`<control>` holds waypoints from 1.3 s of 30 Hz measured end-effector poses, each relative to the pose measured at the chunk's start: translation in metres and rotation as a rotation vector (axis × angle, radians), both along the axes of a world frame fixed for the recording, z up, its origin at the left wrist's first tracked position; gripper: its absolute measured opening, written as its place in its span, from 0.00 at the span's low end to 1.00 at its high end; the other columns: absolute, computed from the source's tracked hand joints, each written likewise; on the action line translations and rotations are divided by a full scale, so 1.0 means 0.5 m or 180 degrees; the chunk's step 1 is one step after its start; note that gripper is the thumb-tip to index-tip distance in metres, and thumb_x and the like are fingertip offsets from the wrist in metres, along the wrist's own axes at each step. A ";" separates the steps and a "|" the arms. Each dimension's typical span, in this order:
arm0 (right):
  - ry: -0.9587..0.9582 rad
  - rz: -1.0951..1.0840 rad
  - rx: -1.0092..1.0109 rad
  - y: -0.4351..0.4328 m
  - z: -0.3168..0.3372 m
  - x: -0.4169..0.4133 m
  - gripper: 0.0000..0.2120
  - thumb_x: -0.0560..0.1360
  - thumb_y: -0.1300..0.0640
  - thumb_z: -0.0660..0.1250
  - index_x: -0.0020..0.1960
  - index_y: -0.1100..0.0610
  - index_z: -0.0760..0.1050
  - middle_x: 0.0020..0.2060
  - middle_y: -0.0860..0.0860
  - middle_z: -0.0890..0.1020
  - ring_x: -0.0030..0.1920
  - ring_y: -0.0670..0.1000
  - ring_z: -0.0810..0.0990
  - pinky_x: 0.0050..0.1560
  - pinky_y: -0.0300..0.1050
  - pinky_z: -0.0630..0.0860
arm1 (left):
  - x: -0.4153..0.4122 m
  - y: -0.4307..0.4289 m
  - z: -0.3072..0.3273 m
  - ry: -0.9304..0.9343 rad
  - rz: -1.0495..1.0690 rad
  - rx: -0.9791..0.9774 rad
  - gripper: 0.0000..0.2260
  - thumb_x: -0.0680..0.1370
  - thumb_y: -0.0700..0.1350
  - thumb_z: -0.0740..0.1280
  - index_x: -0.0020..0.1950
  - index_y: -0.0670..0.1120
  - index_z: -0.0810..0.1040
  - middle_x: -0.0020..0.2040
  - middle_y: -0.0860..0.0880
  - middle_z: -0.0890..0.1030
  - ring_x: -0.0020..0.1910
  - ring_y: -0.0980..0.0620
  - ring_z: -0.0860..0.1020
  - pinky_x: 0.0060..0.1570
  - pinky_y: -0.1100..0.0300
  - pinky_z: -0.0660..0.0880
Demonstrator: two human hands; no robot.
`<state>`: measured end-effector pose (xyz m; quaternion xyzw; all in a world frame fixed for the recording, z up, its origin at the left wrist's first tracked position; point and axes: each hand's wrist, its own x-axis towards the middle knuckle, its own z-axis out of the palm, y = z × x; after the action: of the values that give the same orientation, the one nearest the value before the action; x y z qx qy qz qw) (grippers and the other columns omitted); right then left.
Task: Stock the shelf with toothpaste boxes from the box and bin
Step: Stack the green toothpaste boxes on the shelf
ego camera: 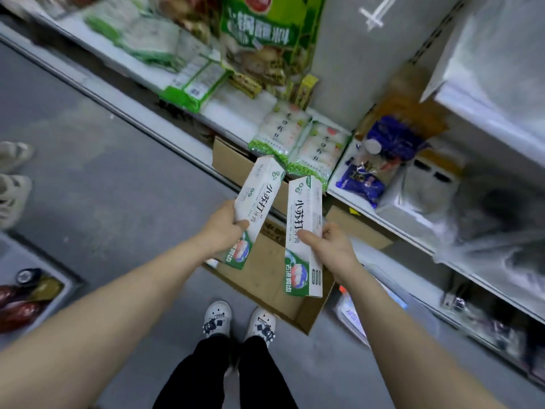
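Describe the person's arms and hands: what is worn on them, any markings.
The left hand and right hand are ungloved, with no rings, watch or bracelet visible. The left arm and right arm show no sleeve, band or marking as far up as the frame reaches.

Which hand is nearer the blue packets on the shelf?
Right. The right hand, gripping a toothpaste box, is just below the blue packets; the left hand, holding a second box, is farther left.

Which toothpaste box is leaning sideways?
The white-and-green cardboard toothpaste box in the left hand leans sideways; the matching box in the right hand stands nearly straight.
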<state>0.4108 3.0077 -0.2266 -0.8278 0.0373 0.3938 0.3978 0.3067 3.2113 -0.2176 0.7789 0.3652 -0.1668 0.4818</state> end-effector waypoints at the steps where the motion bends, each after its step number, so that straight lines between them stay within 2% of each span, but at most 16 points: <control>1: -0.0078 0.0016 0.0110 -0.008 0.045 -0.003 0.25 0.63 0.43 0.75 0.52 0.54 0.70 0.47 0.51 0.85 0.44 0.53 0.85 0.51 0.58 0.81 | -0.001 -0.003 0.043 -0.0077 -0.0042 0.0006 0.18 0.80 0.42 0.63 0.69 0.42 0.67 0.65 0.43 0.74 0.60 0.45 0.74 0.50 0.61 0.68; 3: -0.0066 0.0008 0.0293 -0.019 0.101 -0.009 0.24 0.64 0.45 0.74 0.54 0.52 0.71 0.47 0.52 0.85 0.43 0.54 0.86 0.50 0.59 0.81 | 0.003 -0.008 0.097 -0.0170 -0.0091 -0.0007 0.17 0.80 0.43 0.64 0.68 0.43 0.68 0.63 0.44 0.75 0.60 0.45 0.75 0.51 0.58 0.70; 6: 0.0025 0.0077 0.0419 -0.034 0.199 -0.026 0.22 0.66 0.50 0.73 0.56 0.55 0.71 0.46 0.56 0.85 0.40 0.55 0.85 0.45 0.53 0.83 | 0.013 -0.020 0.184 -0.0300 -0.0221 0.0029 0.15 0.80 0.45 0.63 0.65 0.43 0.69 0.61 0.44 0.75 0.56 0.45 0.77 0.54 0.55 0.73; 9: -0.0106 -0.0176 0.0569 -0.051 0.272 -0.049 0.23 0.69 0.52 0.75 0.57 0.55 0.68 0.49 0.56 0.83 0.45 0.57 0.85 0.48 0.56 0.82 | 0.018 -0.037 0.273 -0.0487 -0.0371 0.0062 0.10 0.80 0.46 0.63 0.59 0.45 0.70 0.56 0.44 0.77 0.49 0.46 0.78 0.46 0.57 0.73; 12: -0.0164 -0.0315 0.0753 -0.068 0.339 -0.068 0.30 0.67 0.44 0.78 0.61 0.53 0.67 0.51 0.53 0.83 0.47 0.54 0.85 0.47 0.50 0.82 | 0.020 -0.052 0.347 -0.0629 -0.0531 0.0189 0.13 0.79 0.47 0.64 0.61 0.44 0.70 0.53 0.47 0.78 0.45 0.49 0.78 0.41 0.58 0.71; 16: -0.0107 -0.0572 0.0939 -0.108 0.430 -0.092 0.19 0.72 0.41 0.71 0.57 0.50 0.75 0.47 0.54 0.84 0.42 0.53 0.83 0.44 0.45 0.80 | 0.021 -0.078 0.439 -0.0879 -0.0780 0.0030 0.10 0.80 0.46 0.63 0.59 0.45 0.68 0.51 0.48 0.79 0.43 0.48 0.80 0.41 0.56 0.75; 19: 0.0019 -0.0946 0.1223 -0.141 0.477 -0.106 0.19 0.74 0.43 0.71 0.58 0.55 0.77 0.46 0.57 0.84 0.41 0.56 0.83 0.43 0.46 0.81 | 0.022 -0.103 0.496 -0.1043 -0.0979 -0.0029 0.07 0.80 0.45 0.63 0.55 0.47 0.67 0.45 0.51 0.77 0.38 0.51 0.79 0.37 0.56 0.76; 21: -0.0014 -0.1139 0.1324 -0.165 0.513 -0.113 0.21 0.71 0.45 0.73 0.57 0.57 0.77 0.45 0.58 0.84 0.42 0.56 0.83 0.44 0.48 0.81 | 0.032 -0.121 0.528 -0.1140 -0.1111 0.0048 0.09 0.79 0.47 0.64 0.56 0.46 0.67 0.47 0.50 0.77 0.41 0.49 0.80 0.41 0.52 0.77; 23: -0.0090 -0.1268 0.1458 -0.185 0.549 -0.119 0.21 0.71 0.48 0.74 0.59 0.59 0.76 0.43 0.57 0.85 0.41 0.56 0.84 0.40 0.46 0.82 | 0.036 -0.139 0.562 -0.1257 -0.1217 0.0208 0.11 0.79 0.48 0.64 0.58 0.46 0.68 0.48 0.51 0.76 0.44 0.49 0.80 0.41 0.54 0.76; 26: -0.0383 -0.1390 0.1518 -0.219 0.607 -0.120 0.19 0.76 0.45 0.69 0.57 0.59 0.75 0.35 0.54 0.83 0.35 0.53 0.83 0.33 0.44 0.80 | 0.051 -0.166 0.620 -0.1483 -0.1361 0.0248 0.13 0.78 0.48 0.64 0.59 0.45 0.69 0.50 0.50 0.76 0.43 0.50 0.79 0.41 0.55 0.74; 28: -0.0489 -0.1654 0.1636 -0.239 0.636 -0.115 0.18 0.79 0.41 0.64 0.52 0.57 0.78 0.32 0.52 0.82 0.32 0.52 0.82 0.36 0.45 0.81 | 0.057 -0.180 0.657 -0.1563 -0.1483 0.0332 0.13 0.78 0.48 0.64 0.59 0.45 0.69 0.52 0.49 0.77 0.44 0.50 0.80 0.43 0.53 0.76; 30: -0.0613 -0.1940 0.1738 -0.267 0.664 -0.112 0.20 0.80 0.40 0.61 0.58 0.55 0.77 0.38 0.53 0.83 0.39 0.54 0.83 0.44 0.50 0.81 | 0.064 -0.197 0.694 -0.1649 -0.1571 0.0413 0.14 0.78 0.49 0.65 0.60 0.45 0.68 0.52 0.50 0.77 0.44 0.49 0.80 0.43 0.51 0.77; 33: -0.0678 -0.2012 0.1899 -0.313 0.700 -0.108 0.22 0.79 0.41 0.62 0.66 0.54 0.73 0.51 0.56 0.84 0.51 0.58 0.83 0.52 0.54 0.79 | 0.075 -0.224 0.739 -0.1748 -0.1712 0.0476 0.14 0.76 0.51 0.65 0.58 0.45 0.69 0.51 0.48 0.80 0.39 0.51 0.80 0.34 0.56 0.74; 36: -0.0852 -0.1920 0.1963 -0.364 0.736 -0.099 0.26 0.75 0.41 0.69 0.67 0.55 0.73 0.55 0.57 0.84 0.52 0.56 0.84 0.47 0.50 0.80 | 0.087 -0.276 0.782 -0.1848 -0.1799 0.0469 0.14 0.75 0.52 0.65 0.56 0.46 0.70 0.49 0.49 0.80 0.38 0.52 0.81 0.34 0.57 0.75; 38: -0.1037 -0.1833 0.1851 -0.394 0.755 -0.087 0.34 0.69 0.37 0.72 0.67 0.55 0.72 0.54 0.57 0.84 0.50 0.56 0.85 0.44 0.49 0.80 | 0.093 -0.318 0.807 -0.1888 -0.1821 0.0492 0.13 0.78 0.50 0.65 0.58 0.46 0.69 0.48 0.51 0.79 0.38 0.54 0.81 0.32 0.60 0.74; 39: -0.1139 -0.1781 0.1710 -0.412 0.770 -0.085 0.34 0.68 0.35 0.71 0.65 0.55 0.73 0.52 0.56 0.85 0.49 0.56 0.85 0.44 0.48 0.80 | 0.101 -0.343 0.818 -0.1939 -0.1825 0.0511 0.13 0.78 0.49 0.64 0.59 0.46 0.68 0.48 0.52 0.79 0.39 0.54 0.81 0.32 0.61 0.73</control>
<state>0.3684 2.8017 0.1586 -0.7080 0.0870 0.1166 0.6910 0.3574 3.0396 0.1912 0.8976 -0.0133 -0.0273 0.4397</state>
